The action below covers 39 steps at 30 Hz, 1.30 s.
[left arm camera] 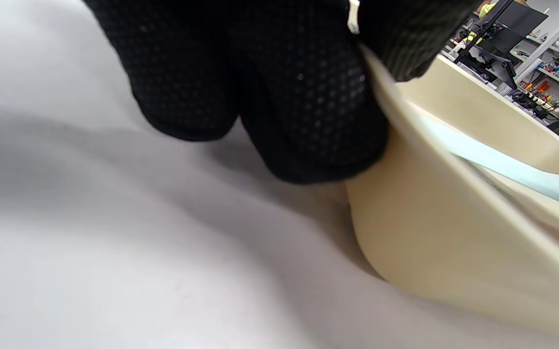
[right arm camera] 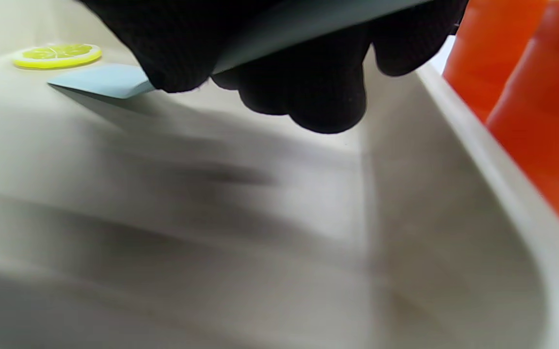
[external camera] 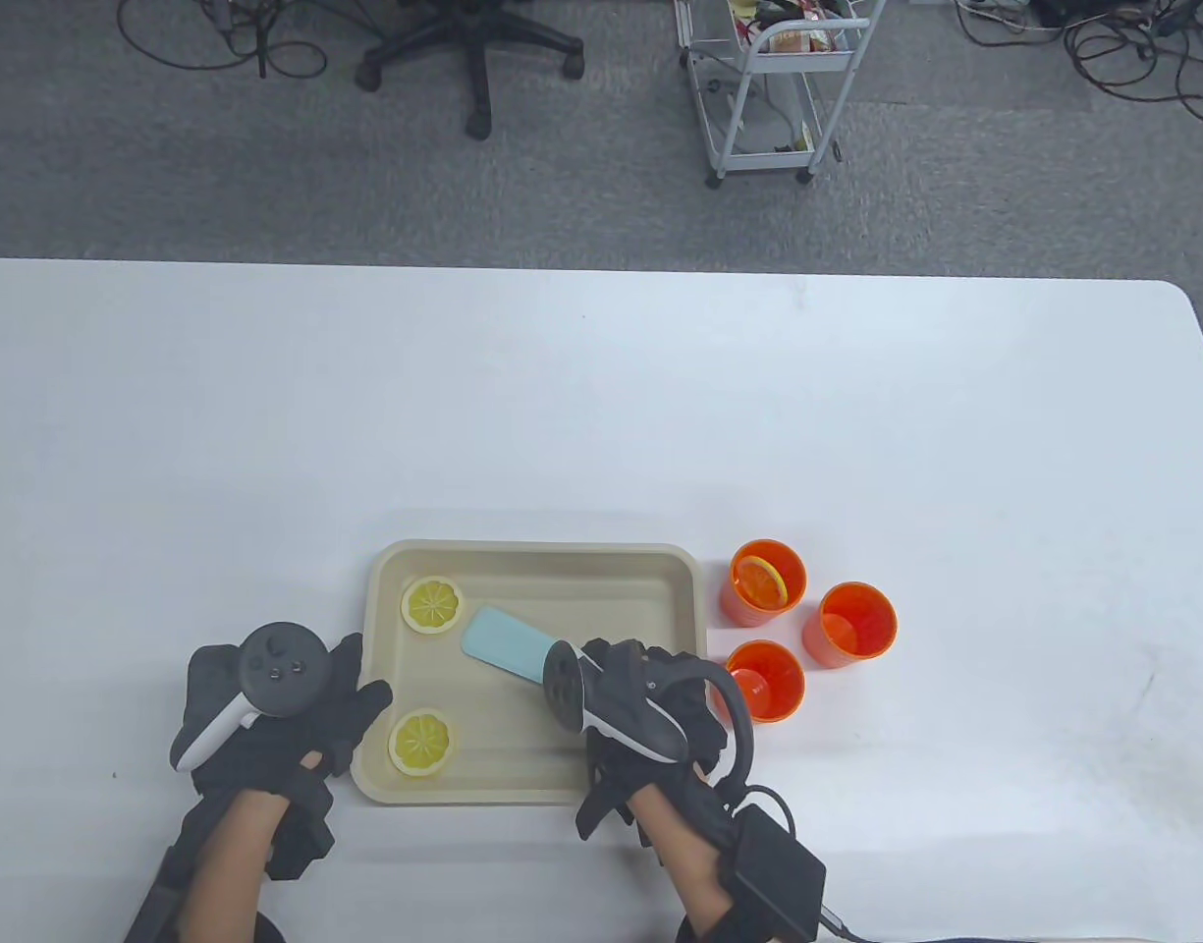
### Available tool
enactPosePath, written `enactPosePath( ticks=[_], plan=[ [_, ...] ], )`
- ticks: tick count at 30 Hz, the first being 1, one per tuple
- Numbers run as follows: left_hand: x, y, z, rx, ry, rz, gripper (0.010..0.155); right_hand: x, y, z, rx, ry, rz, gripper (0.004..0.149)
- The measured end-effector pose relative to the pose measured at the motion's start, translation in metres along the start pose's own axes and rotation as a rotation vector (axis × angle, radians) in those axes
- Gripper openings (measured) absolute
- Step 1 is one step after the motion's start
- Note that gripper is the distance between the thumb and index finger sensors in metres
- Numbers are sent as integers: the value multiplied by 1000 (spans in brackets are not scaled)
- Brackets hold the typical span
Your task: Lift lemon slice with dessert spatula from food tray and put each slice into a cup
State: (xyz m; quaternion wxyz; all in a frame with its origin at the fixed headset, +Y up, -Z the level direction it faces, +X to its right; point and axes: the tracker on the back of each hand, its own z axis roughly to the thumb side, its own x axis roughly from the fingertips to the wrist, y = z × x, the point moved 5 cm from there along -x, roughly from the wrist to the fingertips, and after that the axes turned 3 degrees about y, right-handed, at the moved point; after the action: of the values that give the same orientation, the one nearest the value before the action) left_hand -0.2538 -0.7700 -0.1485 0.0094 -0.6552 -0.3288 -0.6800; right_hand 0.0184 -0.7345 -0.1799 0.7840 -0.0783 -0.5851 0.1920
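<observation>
A beige food tray (external camera: pixel 680 589) is set on the white worktop (external camera: pixel 601 413), with three orange cups just beside its right edge. The far-left cup (external camera: pixel 767 582) holds a lemon slice (external camera: pixel 761 578) leaning against its wall; the right cup (external camera: pixel 849 623) and the near cup (external camera: pixel 766 681) are seen with nothing yellow inside. Two more lemon slices lie flat in the tray — one at the far-left corner (external camera: pixel 431 603), one at the near-left corner (external camera: pixel 422 742).

The pale blue dessert spatula (external camera: pixel 508 643) is gripped by the right hand (external camera: pixel 650 717), whose fingers (right arm camera: pixel 327 92) are curled round its handle; the blade is angled toward the far-left slice, its tip close to that slice but apart from it, and low over the tray floor in the right wrist view.

The tray's left rim is pinched by the left hand (external camera: pixel 267 707) — the thumb is laid over the rim, the fingers (left arm camera: pixel 308 111) against the outer wall.
</observation>
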Motion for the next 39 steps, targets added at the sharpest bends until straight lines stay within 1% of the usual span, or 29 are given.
enactPosePath(
  ticks=[4,9,13,16,31,33,37,39],
  plan=[
    [0,0,0,-4,0,1,73,-8,-4,3,-20,-8,33,56],
    [0,0,0,-5,0,0,73,-15,-8,7,-54,1,41,57],
    [0,0,0,-8,0,-2,73,-17,-8,12,-65,22,22,57],
    [0,0,1,-9,0,-2,73,-19,-5,16,-78,31,-12,57],
    [0,0,1,-7,-1,-1,73,-28,2,49,-33,32,-51,57],
    [0,0,1,-7,-1,-1,73,-28,2,49,-21,30,-59,56],
    [0,0,1,-7,1,-2,73,-25,-1,43,-81,46,-65,56],
    [0,0,1,-5,1,-2,73,-22,1,39,-84,49,-77,56]
  ],
)
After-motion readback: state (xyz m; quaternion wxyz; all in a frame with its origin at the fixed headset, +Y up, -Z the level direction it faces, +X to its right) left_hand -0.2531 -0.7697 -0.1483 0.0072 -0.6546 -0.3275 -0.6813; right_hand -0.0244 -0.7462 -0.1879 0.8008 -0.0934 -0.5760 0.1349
